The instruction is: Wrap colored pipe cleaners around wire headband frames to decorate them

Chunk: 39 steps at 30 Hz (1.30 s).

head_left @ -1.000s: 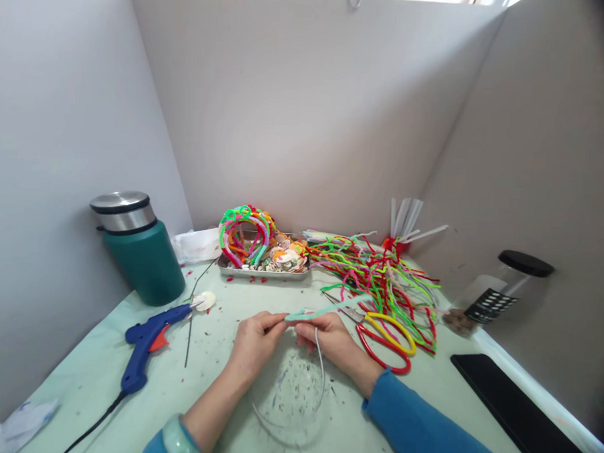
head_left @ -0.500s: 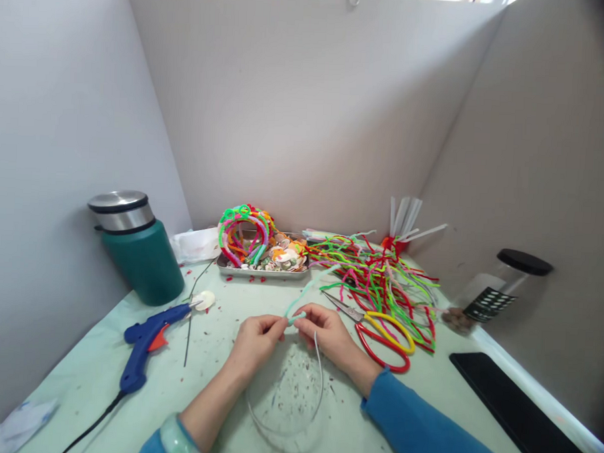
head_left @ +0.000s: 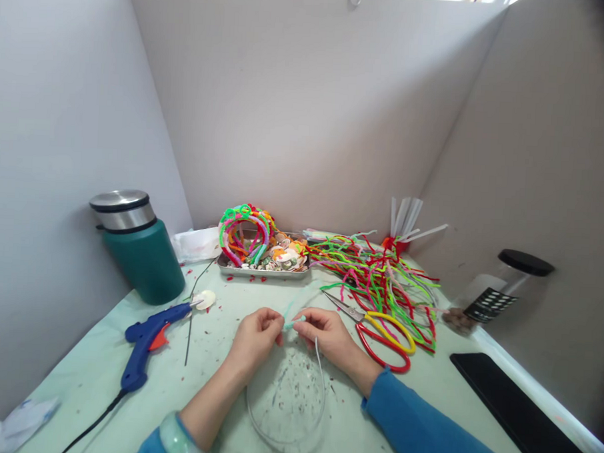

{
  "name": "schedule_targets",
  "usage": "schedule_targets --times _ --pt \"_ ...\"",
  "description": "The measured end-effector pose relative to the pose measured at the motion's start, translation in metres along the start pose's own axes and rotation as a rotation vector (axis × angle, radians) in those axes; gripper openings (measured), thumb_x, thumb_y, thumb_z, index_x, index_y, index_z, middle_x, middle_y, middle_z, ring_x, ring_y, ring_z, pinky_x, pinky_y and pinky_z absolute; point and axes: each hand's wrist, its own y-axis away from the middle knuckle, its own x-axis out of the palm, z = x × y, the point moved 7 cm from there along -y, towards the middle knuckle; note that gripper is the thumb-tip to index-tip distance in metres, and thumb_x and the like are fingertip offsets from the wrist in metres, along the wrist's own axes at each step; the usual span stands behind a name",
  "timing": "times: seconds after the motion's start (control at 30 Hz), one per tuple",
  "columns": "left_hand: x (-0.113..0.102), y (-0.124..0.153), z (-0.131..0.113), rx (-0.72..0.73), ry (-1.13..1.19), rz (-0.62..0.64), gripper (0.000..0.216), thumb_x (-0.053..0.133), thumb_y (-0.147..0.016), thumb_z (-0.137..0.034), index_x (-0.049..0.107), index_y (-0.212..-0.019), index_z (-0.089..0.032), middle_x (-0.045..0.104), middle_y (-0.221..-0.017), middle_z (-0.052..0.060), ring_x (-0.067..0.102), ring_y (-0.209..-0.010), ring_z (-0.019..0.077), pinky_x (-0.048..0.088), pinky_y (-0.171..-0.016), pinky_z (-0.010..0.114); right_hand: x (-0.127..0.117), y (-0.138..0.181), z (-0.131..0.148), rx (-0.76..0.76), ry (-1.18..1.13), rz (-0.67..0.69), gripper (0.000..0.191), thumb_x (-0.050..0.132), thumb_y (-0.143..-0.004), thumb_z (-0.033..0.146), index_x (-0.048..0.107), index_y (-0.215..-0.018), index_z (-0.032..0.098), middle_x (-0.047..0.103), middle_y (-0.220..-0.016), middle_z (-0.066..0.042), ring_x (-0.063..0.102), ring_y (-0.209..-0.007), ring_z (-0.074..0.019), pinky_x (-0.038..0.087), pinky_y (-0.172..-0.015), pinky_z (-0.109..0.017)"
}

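Note:
Between my fingertips is a pale mint-green pipe cleaner [head_left: 292,323], partly wound at its near end, its loose tail blurred as it points up and away. My left hand [head_left: 258,337] pinches its left side with closed fingers. My right hand [head_left: 325,333], also closed, pinches the right end close to the left fingertips. A thin whitish headband hoop [head_left: 321,394] hangs in a loop below both hands; its upper part is hidden behind the fingers. Right of my right hand lie scissors [head_left: 385,330] with red and yellow handles.
A blue glue gun [head_left: 144,346] and a green flask [head_left: 145,260] stand at left. A metal tray [head_left: 264,273] holds colourful headbands and small pieces. A pile of pipe cleaners [head_left: 380,263] lies behind the scissors. At right are a jar [head_left: 494,295] and a black slab [head_left: 519,409].
The mint pipe cleaner's loose tail has shifted and blurred. My left hand has turned slightly and risen a little; my right hand stays almost in place. Everything else looks unchanged.

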Motion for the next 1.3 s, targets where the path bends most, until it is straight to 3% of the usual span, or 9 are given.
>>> schedule_targets --times 0.1,0.33,0.5,0.73,0.83,0.9,1.0,1.2,1.3 --pt "-0.003 -0.001 -0.005 0.134 -0.058 -0.036 0.02 0.052 -0.074 -0.035 0.055 -0.085 -0.018 0.057 -0.049 -0.004 0.037 -0.04 0.0078 0.027 -0.041 0.017 0.0 0.0 0.0 0.001 -0.002 0.004 0.018 0.061 -0.076 0.03 0.063 -0.072 0.013 0.049 -0.053 0.003 0.04 -0.047 -0.0074 0.032 -0.045 -0.02" --pt "-0.004 0.0 -0.013 0.263 -0.157 -0.031 0.024 0.049 -0.079 -0.034 0.066 -0.083 -0.017 0.061 -0.06 0.0 0.051 -0.054 0.0119 0.037 -0.053 0.021 -0.002 -0.001 0.001 0.025 -0.043 -0.029 0.019 0.062 -0.074 0.031 0.062 -0.072 0.013 0.048 -0.052 0.004 0.04 -0.046 -0.007 0.032 -0.044 -0.019" --pt "-0.002 0.004 -0.021 0.355 -0.214 -0.009 0.026 0.052 -0.078 -0.028 0.069 -0.094 -0.018 0.068 -0.084 0.005 0.059 -0.078 0.0168 0.043 -0.071 0.025 -0.008 -0.001 -0.002 0.052 -0.102 -0.098 0.018 0.062 -0.074 0.032 0.06 -0.071 0.014 0.049 -0.054 0.004 0.04 -0.045 -0.0066 0.032 -0.042 -0.019" --pt "-0.006 0.007 -0.029 0.419 -0.202 -0.071 0.024 0.051 -0.078 -0.028 0.072 -0.086 -0.019 0.064 -0.087 0.006 0.058 -0.077 0.0162 0.043 -0.068 0.024 -0.008 -0.003 -0.003 0.052 -0.142 -0.099 0.018 0.063 -0.073 0.033 0.061 -0.073 0.014 0.05 -0.055 0.004 0.041 -0.045 -0.0063 0.033 -0.042 -0.018" --pt "-0.012 0.006 -0.027 0.369 -0.107 -0.111 0.024 0.053 -0.076 -0.032 0.072 -0.082 -0.018 0.065 -0.087 0.006 0.057 -0.067 0.0144 0.042 -0.06 0.023 -0.009 -0.004 -0.007 0.064 -0.146 -0.106 0.021 0.063 -0.073 0.034 0.062 -0.08 0.015 0.052 -0.058 0.003 0.041 -0.044 -0.0063 0.033 -0.042 -0.018" --pt "-0.017 0.003 -0.02 0.263 -0.032 -0.139 0.027 0.055 -0.075 -0.037 0.07 -0.084 -0.017 0.062 -0.066 0.002 0.05 -0.051 0.0117 0.037 -0.049 0.022 -0.008 -0.003 -0.009 0.066 -0.109 -0.103 0.023 0.061 -0.075 0.037 0.063 -0.08 0.014 0.052 -0.058 0.003 0.041 -0.044 -0.0064 0.032 -0.042 -0.019" --pt "-0.02 0.0 -0.011 0.142 0.107 -0.149 0.035 0.056 -0.073 -0.042 0.068 -0.089 -0.014 0.042 -0.04 -0.006 0.035 -0.038 0.0082 0.026 -0.04 0.02 -0.004 -0.002 -0.009 0.047 0.003 -0.045 0.027 0.057 -0.078 0.039 0.064 -0.074 0.013 0.052 -0.057 0.001 0.042 -0.047 -0.0074 0.032 -0.044 -0.02" --pt "-0.017 0.001 -0.009 0.068 0.303 -0.119 0.041 0.061 -0.069 -0.045 0.065 -0.092 -0.011 0.037 -0.036 -0.009 0.027 -0.035 0.0047 0.019 -0.037 0.017 0.006 0.005 0.014 -0.135 0.283 0.028 0.02 0.054 -0.082 0.031 0.067 -0.089 0.018 0.06 -0.077 -0.003 0.052 -0.072 -0.0146 0.04 -0.065 -0.025" --pt "-0.015 0.001 -0.009 0.046 0.358 -0.095 0.042 0.061 -0.069 -0.045 0.065 -0.093 -0.01 0.037 -0.035 -0.009 0.026 -0.034 0.0044 0.018 -0.036 0.017 0.007 0.006 0.016 -0.148 0.282 0.017 0.022 0.057 -0.08 0.031 0.063 -0.097 0.019 0.06 -0.09 -0.005 0.052 -0.074 -0.0147 0.041 -0.067 -0.025"
